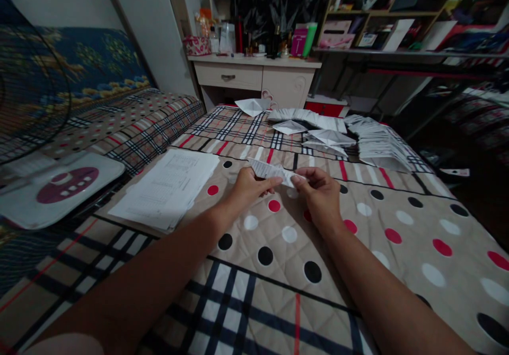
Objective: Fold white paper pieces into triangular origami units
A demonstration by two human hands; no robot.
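Note:
A small folded piece of printed paper (265, 169) is held between both hands above the dotted bedspread. My left hand (254, 184) pinches its left part, thumb on top. My right hand (319, 188) grips the right end between thumb and fingers. To the left lies a stack of printed sheets (167, 185), flat on the bed. Beyond my hands, folded paper pieces (329, 139) lie in a small pile, with a single folded piece (289, 127) beside them. A long row of folded papers (382, 140) stands packed together at the right.
The bed is covered by a patterned quilt (242, 283). At the left is a fan base (63, 188) with buttons, its round guard above. A white dresser (254, 74) with bottles and boxes stands beyond the bed. Another folded paper (252, 106) lies near the far edge.

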